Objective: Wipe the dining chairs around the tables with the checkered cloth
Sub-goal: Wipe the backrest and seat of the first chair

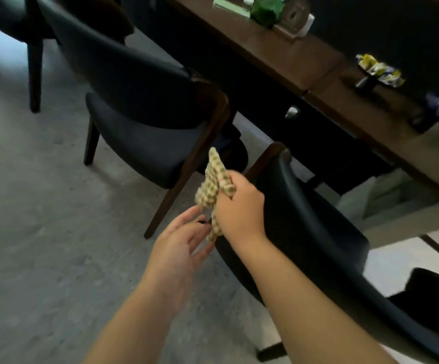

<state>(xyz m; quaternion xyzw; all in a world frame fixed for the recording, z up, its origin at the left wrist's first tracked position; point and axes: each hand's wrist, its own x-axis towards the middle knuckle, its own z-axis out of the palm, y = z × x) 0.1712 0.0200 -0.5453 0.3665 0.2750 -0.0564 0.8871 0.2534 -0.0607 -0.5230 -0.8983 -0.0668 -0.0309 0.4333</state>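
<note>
Cloth [214, 185]: green-and-cream check, bunched, hanging limp.
Right hand [240, 208]: gripping cloth above chair backrest [305, 219].
Left hand [179, 245]: fingers relaxed, just beside cloth.

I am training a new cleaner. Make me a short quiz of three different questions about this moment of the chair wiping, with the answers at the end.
1. True or false: the checkered cloth lies flat on the table.
2. Which hand grips the cloth? A) the left hand B) the right hand C) both
3. Fill the gap: the right hand is at the top of the backrest of the ____ chair, not the next chair farther along the table.

Key:
1. False. It is bunched up in a hand, above the floor.
2. B. The left hand is open, its fingers just beside the hanging end.
3. nearest
</note>
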